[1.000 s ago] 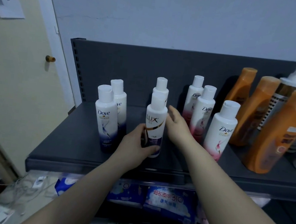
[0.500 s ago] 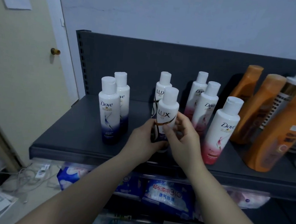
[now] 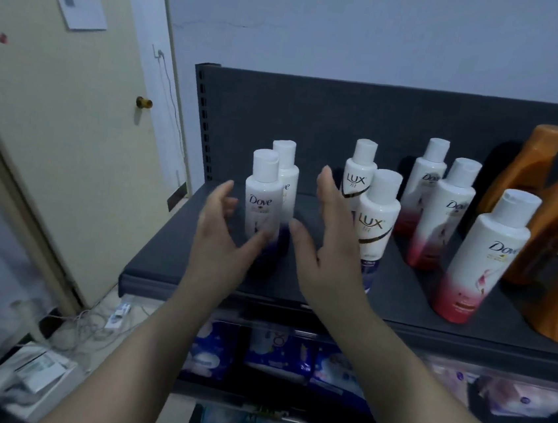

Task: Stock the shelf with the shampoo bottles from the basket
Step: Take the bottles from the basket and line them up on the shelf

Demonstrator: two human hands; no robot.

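**Front purple Dove shampoo bottle** (image 3: pixel 262 206): upright near the front edge of the dark grey shelf (image 3: pixel 400 293), label forward, probably faced for display.
- Second purple Dove bottle (image 3: pixel 287 167): directly behind it.
- Two Lux bottles (image 3: pixel 374 228): to its right.
- Pink Dove bottles (image 3: pixel 486 257): further right, with orange bottles (image 3: pixel 530 165) beyond.
- Basket: not in view.
- Left hand (image 3: pixel 219 239): released, fingers loosely spread, just left of it. Blur hides any contact.
- Right hand (image 3: pixel 329 247): flat, fingers straight, just right of it, holding nothing.

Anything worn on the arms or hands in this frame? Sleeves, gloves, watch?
Nothing visible. Left hand and right hand are ungloved, no rings, though blur softens the left. Both forearms bare to the frame edge: no sleeve, watch or band.
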